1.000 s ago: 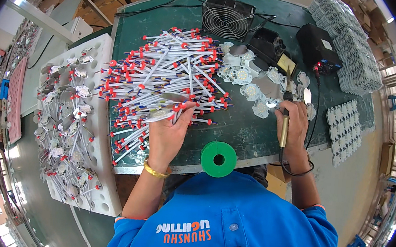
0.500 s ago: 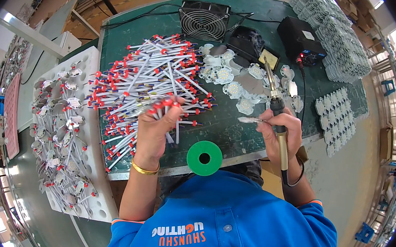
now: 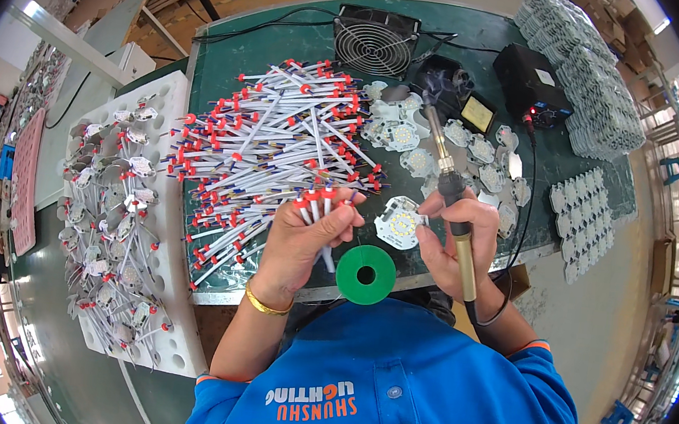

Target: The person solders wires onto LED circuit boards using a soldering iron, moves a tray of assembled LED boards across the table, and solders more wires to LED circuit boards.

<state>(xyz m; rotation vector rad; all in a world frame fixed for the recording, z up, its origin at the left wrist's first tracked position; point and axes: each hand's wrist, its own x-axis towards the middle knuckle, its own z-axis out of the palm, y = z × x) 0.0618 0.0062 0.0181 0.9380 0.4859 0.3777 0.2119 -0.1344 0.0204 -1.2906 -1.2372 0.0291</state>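
Note:
My left hand (image 3: 300,245) is closed round several white cable leads (image 3: 314,205) with red collars near their ends. In my right hand (image 3: 469,234) a soldering iron (image 3: 461,258) is gripped, its tip pointing away from me. The fingers of that same hand also pinch a white LED board (image 3: 399,223) by its edge, the face with yellowish LEDs turned up. Between the hands, at the near table edge, sits a green solder spool (image 3: 348,283). Beyond my left hand lies a large heap of similar leads (image 3: 281,140).
Loose LED boards (image 3: 401,136) lie mid-table by a soldering stand with a yellow sponge (image 3: 477,113). Behind are a fan (image 3: 375,42) and a black soldering station (image 3: 533,85). Board panels (image 3: 579,216) are at right; a white foam tray (image 3: 175,277) holds wired boards at left.
My left hand has moved right and nearer to me with its leads. The LED board between my right fingers has turned from edge-on to face-up. The iron's tip has swung left, off the sponge.

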